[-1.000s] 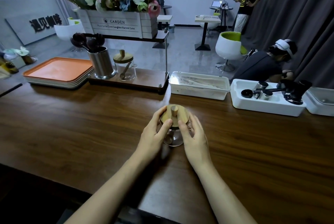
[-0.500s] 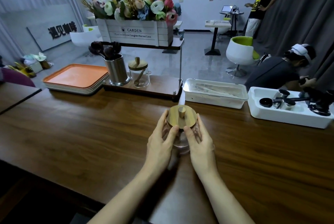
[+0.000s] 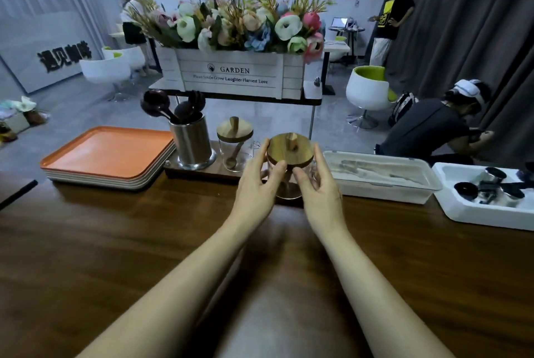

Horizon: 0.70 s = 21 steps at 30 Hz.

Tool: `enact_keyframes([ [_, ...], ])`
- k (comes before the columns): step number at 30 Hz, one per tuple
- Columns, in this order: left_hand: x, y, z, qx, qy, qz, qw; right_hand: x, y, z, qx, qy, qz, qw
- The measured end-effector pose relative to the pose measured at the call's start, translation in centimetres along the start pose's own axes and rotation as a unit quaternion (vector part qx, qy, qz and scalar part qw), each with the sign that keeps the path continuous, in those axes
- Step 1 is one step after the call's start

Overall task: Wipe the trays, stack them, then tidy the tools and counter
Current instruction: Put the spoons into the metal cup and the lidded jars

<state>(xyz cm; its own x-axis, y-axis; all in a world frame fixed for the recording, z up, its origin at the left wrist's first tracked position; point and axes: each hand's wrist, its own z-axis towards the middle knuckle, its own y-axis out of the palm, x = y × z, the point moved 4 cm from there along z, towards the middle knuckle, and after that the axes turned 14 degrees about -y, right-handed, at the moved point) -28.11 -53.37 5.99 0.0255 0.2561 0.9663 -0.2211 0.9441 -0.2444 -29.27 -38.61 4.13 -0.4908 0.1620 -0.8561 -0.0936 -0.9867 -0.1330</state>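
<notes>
Jar in both hands: clear glass jar w/ round wooden knobbed lid (image 3: 289,152), at far side of dark wooden counter (image 3: 115,242). Left hand (image 3: 255,184) & right hand (image 3: 320,187) each curl fingers + thumb round its sides, just under lid. Can't tell if base touches counter. Just left: second glass jar w/ wooden lid (image 3: 234,143), then steel cylindrical cup of dark spoons (image 3: 193,140). Farther left, stack of orange rectangular trays (image 3: 107,152); white plastic bin (image 3: 381,181) to the right.

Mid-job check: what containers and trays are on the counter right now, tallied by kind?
jars: 2
white bins: 2
steel cup: 1
tray stack: 1
Total: 6
</notes>
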Motion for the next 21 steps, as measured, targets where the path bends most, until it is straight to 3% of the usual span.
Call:
enact_keyframes([
  [11,-4.0,1.0,7.8,-0.077,-0.049,0.001,0.996,3.8,2.9,5.3,0.022,0.044,-0.025,0.998],
  [21,-3.2,1.7,8.0,-0.109,-0.048,-0.013,0.993,4.6,3.5,6.6,0.016,0.062,-0.060,0.996],
])
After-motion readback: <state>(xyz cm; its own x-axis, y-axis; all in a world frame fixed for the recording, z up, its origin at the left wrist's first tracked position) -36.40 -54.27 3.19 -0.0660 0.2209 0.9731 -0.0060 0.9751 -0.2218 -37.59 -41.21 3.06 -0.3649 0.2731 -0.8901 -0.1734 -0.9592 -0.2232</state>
